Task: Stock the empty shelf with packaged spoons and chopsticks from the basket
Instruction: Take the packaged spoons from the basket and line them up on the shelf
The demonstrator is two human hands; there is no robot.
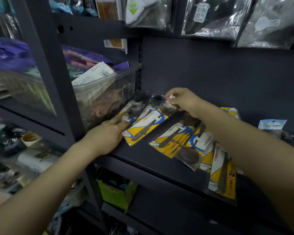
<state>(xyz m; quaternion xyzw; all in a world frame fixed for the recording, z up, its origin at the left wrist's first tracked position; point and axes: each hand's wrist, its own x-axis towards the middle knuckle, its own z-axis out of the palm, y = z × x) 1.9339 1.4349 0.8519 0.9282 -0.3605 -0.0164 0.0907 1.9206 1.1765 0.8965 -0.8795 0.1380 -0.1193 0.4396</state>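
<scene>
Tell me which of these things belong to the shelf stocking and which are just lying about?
Job:
spoon packs
shelf
left hand, resting on a pack
right hand, pinching a pack's top

Lying about:
clear bin
green box
hanging bags
blue packet

Shelf (143,155): dark navy. Spoon packs (161,126): yellow cards with white panels and blue swirls, black spoons. Carton (115,194) below: lime green. Small packet (271,124) at right: pale blue. Bin (105,92): clear, holding purple packets.
</scene>
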